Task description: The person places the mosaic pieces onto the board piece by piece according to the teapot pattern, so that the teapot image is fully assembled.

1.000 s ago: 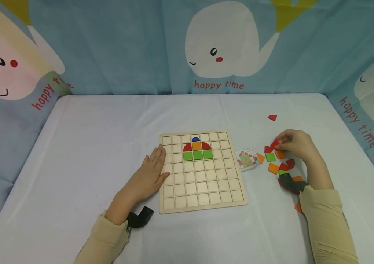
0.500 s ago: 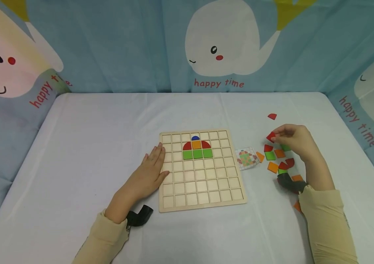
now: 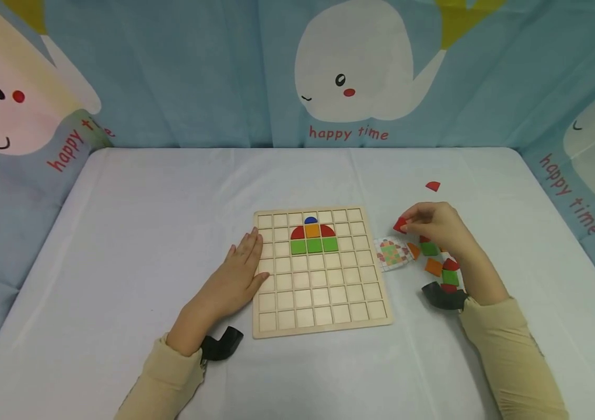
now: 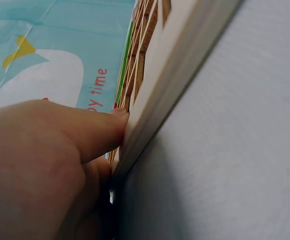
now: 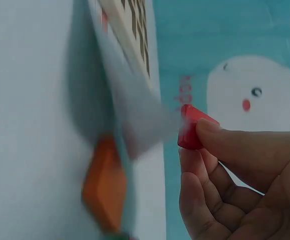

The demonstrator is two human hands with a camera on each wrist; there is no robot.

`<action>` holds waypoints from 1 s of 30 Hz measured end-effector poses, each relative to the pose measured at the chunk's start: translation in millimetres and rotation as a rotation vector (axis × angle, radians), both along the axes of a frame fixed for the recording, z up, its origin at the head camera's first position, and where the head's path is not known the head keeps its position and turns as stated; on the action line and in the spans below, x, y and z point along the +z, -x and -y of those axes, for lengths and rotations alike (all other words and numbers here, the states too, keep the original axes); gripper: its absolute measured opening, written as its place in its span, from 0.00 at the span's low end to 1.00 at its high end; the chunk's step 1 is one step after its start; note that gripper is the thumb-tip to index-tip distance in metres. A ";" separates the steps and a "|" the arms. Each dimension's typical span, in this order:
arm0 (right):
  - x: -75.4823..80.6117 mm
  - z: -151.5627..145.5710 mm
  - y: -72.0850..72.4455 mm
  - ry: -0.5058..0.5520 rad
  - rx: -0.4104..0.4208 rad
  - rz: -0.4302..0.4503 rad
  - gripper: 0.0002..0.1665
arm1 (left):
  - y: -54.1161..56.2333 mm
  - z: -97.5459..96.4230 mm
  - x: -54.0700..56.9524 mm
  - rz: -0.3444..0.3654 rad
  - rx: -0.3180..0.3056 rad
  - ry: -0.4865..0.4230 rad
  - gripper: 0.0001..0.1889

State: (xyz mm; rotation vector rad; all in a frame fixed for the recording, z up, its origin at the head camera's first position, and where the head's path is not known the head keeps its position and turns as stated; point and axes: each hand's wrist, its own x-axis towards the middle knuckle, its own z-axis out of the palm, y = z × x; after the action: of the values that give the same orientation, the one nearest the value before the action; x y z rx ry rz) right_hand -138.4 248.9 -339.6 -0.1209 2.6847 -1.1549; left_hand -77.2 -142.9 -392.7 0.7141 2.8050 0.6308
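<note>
My right hand (image 3: pixel 436 230) pinches a red tile (image 3: pixel 399 226) between thumb and fingers, above the table just right of the board. In the right wrist view the thumb presses on that red tile (image 5: pixel 187 132), whose full outline is partly covered. My left hand (image 3: pixel 231 280) rests with fairly straight fingers on the left edge of the wooden grid board (image 3: pixel 305 318). On the board sit a blue half-round tile (image 3: pixel 311 220), an orange square (image 3: pixel 312 231), two red quarter-rounds (image 3: pixel 298 233) and a row of three green squares (image 3: pixel 314 245).
A printed pattern card (image 3: pixel 391 254) lies against the board's right side. Loose red, green (image 3: pixel 429 248) and orange tiles (image 3: pixel 433 267) lie under and beside the right forearm, some hidden. One red tile (image 3: pixel 433 186) lies farther back. Black devices (image 3: pixel 223 344) are on both wrists.
My right hand has picked the red tile up from the loose pile and moved left with it, toward the board. The left hand and board stay in place.
</note>
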 end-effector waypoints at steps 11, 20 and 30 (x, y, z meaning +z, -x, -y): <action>1.1 34.3 6.3 0.027 0.101 0.003 0.07 | 1.2 -0.3 0.3 0.009 -0.004 0.011 0.36; -0.3 53.1 10.8 0.041 0.171 0.035 0.07 | 0.1 1.2 1.4 0.018 -0.006 0.002 0.36; -7.2 71.2 13.5 0.039 0.221 0.051 0.07 | 0.2 0.7 0.4 0.005 -0.009 -0.001 0.36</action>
State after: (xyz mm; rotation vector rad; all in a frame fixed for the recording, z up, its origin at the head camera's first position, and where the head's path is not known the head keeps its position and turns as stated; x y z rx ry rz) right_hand -151.8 177.8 -346.7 -0.3793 2.5287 -1.1256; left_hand -77.4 -143.6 -392.3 0.7240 2.7951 0.6310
